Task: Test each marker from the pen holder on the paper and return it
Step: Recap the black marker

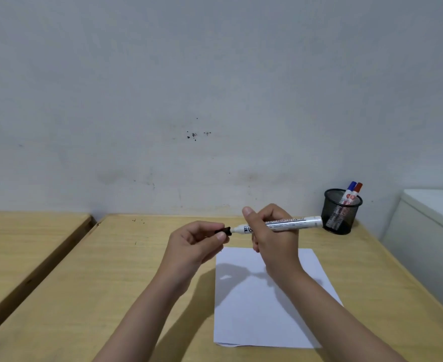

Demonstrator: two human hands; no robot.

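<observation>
White marker (291, 224) held level above blank paper (264, 304); black mesh pen holder (341, 211) keeps blue-capped and red-capped markers upright

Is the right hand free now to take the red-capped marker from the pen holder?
Probably not: the right hand grips the white marker, though nothing blocks the pen holder.

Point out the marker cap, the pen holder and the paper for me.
Marker cap (224, 232), head view: black end showing beyond the left fingers.
Pen holder (341, 214), head view: front of the mesh wall.
Paper (264, 320), head view: bare middle of the sheet.
</observation>
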